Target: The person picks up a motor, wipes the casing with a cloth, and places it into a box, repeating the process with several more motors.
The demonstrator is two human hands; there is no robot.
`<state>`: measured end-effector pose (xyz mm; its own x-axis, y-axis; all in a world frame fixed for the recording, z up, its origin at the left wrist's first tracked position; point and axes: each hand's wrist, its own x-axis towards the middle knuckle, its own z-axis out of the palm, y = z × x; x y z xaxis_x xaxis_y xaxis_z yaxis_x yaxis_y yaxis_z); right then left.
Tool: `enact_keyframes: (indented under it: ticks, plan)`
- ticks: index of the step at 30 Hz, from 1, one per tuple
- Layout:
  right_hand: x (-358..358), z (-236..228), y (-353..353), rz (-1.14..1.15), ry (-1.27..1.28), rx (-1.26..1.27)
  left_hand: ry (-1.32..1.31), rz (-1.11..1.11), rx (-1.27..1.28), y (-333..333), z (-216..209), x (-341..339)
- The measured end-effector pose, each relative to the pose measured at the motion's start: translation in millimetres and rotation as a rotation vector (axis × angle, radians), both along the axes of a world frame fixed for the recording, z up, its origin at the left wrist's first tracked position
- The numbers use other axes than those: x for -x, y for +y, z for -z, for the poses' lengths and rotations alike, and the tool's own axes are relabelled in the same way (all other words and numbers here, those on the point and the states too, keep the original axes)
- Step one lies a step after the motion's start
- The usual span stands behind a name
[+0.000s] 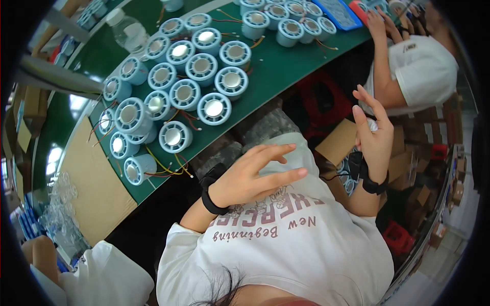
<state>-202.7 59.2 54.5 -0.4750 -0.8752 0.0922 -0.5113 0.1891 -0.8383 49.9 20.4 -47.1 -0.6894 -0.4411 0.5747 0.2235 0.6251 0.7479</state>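
My left hand (255, 172) is held in front of my shirt, fingers spread and nothing in it. To the right, my right hand (376, 136) is raised with thumb and forefinger stretched out and apart. A small white patch (374, 125) shows by its fingers; I cannot make out what it is. Both wrists wear black bands. Neither hand touches the light-blue round housings (173, 136) on the green table (286, 76). These have spoked rims and silver discs, and coloured wires (168, 168) trail from several of them. Nearest my left hand is a housing lying tilted (139, 169) at the table edge.
A clear plastic bottle (127, 33) stands behind the housings. Brown cardboard (97, 178) lies at left beside clear plastic pieces (58, 204). A blue tray (337, 13) is at the far right. Co-workers sit at right (423, 71) and lower left (107, 275). Red stools (398, 237) and cartons stand around.
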Motion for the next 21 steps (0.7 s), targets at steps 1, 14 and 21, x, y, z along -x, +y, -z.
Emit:
enact_keyframes:
  ticks: [1, 14, 21]
  plan:
    - [-21.6, -17.8, -17.2, -0.1, -0.015, 0.038, 0.014, 0.004, -0.005, -1.9, 0.9, -2.0]
    - [-149.1, -30.1, -431.2, -0.813, 0.982, -0.167, -0.2, -0.142, -0.103, -13.8, -10.6, -42.6]
    - [-126.6, 64.4, -534.3, -1.1, 1.045, -0.113, -0.01, -0.328, -0.229, -0.7, -17.5, -70.5]
